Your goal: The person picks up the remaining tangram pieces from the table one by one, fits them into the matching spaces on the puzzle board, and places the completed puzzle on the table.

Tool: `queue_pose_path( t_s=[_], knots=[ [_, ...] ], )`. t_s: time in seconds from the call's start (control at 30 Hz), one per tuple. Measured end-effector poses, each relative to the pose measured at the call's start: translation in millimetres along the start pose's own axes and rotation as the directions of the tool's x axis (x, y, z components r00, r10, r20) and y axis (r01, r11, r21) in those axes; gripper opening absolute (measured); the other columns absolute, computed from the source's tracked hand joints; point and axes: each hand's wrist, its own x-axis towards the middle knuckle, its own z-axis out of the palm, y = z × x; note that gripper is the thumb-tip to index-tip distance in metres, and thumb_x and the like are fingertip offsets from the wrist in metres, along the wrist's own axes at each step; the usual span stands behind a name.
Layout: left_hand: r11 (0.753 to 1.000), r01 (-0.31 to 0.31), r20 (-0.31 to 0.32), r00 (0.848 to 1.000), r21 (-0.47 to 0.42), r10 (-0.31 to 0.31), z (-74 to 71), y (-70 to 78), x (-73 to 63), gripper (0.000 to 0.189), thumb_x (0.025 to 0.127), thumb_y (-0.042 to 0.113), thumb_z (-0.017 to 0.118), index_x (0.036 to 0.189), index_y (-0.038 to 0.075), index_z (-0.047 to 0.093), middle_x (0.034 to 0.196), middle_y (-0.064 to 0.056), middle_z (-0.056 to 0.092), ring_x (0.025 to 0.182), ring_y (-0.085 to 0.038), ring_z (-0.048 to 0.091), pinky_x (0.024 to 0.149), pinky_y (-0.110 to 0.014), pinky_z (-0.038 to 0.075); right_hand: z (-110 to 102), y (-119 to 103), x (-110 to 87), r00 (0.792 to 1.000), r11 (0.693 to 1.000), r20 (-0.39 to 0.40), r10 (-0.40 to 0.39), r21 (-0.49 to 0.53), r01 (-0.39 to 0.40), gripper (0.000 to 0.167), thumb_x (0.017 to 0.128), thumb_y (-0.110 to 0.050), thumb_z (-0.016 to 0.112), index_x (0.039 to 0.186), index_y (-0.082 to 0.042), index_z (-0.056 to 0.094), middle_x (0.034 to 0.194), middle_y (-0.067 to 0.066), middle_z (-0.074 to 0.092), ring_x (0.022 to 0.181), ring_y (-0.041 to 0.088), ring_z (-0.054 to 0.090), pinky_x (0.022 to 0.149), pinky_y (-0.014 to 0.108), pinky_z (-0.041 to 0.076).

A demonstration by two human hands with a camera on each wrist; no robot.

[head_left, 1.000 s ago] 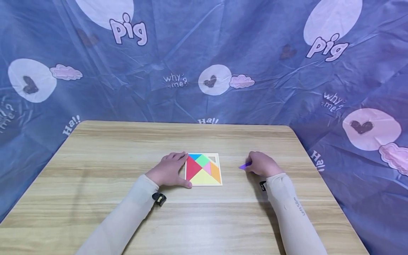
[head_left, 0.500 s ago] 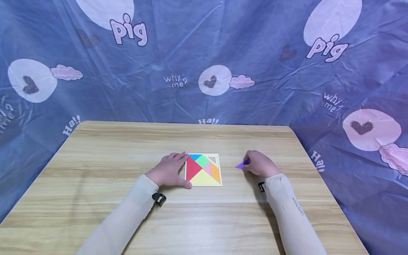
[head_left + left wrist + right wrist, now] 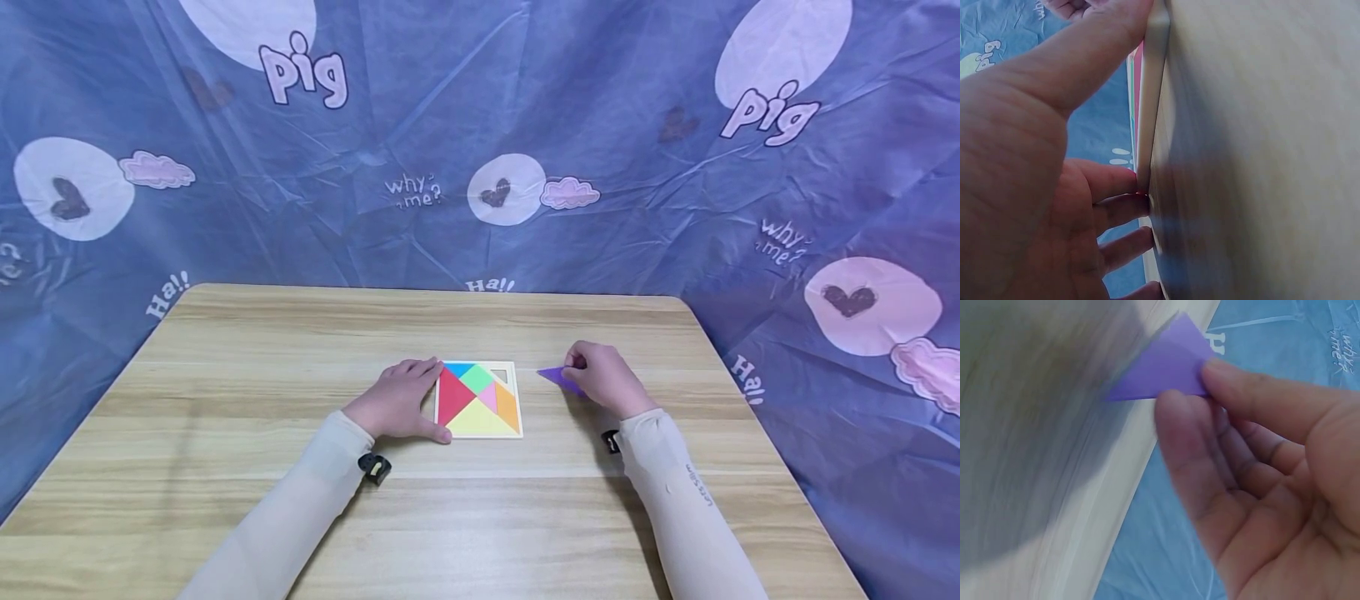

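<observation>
A square tangram board [image 3: 514, 379] lies flat mid-table, holding red, yellow, blue, green, pink and orange pieces. A triangular gap [image 3: 500, 376] shows near its far right corner. My left hand [image 3: 401, 400] spans the board's left side, thumb [image 3: 1110, 37] at the near corner and index finger at the far one. In the left wrist view its fingers are spread beside the pale rim [image 3: 1152, 112]. Right of the board, my right hand [image 3: 609, 379] pinches a purple triangle piece [image 3: 1163, 365] between thumb and finger, one point facing the board.
The wood-grain table [image 3: 465, 517] spreads all around the board. Behind it and along both sides hangs a blue printed cloth [image 3: 420, 100]. Each wrist wears a small black strap, such as the left wrist strap [image 3: 374, 468].
My right hand has shifted left and slightly away from me, bringing the purple triangle closer to the board and turning it so more of its face shows. The left hand and board stay put.
</observation>
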Motion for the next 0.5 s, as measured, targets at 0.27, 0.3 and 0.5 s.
queue_pose_path(
  t_s=[0.27,0.3,0.5],
  knots=[
    [1.000,-0.007,0.001,1.000,0.002,0.007,-1.2,-0.1,-0.6,0.123,0.074,0.072,0.079,0.163,0.006,0.028,0.169,-0.012,0.027,0.153,-0.036,0.028,0.123,-0.055,0.025,4,-9,0.9,0.994,0.993,-0.101,0.034,0.118,-0.022,0.006,0.094,-0.009,0.074,0.092,-0.006,0.069,0.082,0.005,0.067,0.074,0.019,0.058,0.070,0.034,0.050],
    [1.000,-0.008,0.001,1.000,0.003,0.008,-1.1,-0.2,-0.5,0.123,0.074,0.072,0.079,0.163,0.006,0.028,0.169,-0.012,0.027,0.153,-0.037,0.028,0.123,-0.055,0.025,4,-10,1.2,0.994,0.991,-0.106,0.040,0.131,-0.026,0.006,0.094,-0.009,0.074,0.092,-0.006,0.069,0.081,0.004,0.067,0.073,0.018,0.059,0.070,0.034,0.050],
    [1.000,-0.011,-0.005,1.000,0.000,0.011,-0.5,-1.4,0.9,0.122,0.074,0.072,0.079,0.163,0.005,0.029,0.169,-0.013,0.027,0.153,-0.037,0.028,0.123,-0.055,0.025,9,-17,4.5,0.987,0.980,-0.148,0.060,0.196,-0.030,0.007,0.095,-0.012,0.073,0.093,-0.006,0.070,0.081,0.005,0.069,0.072,0.018,0.060,0.069,0.033,0.050]
  ],
)
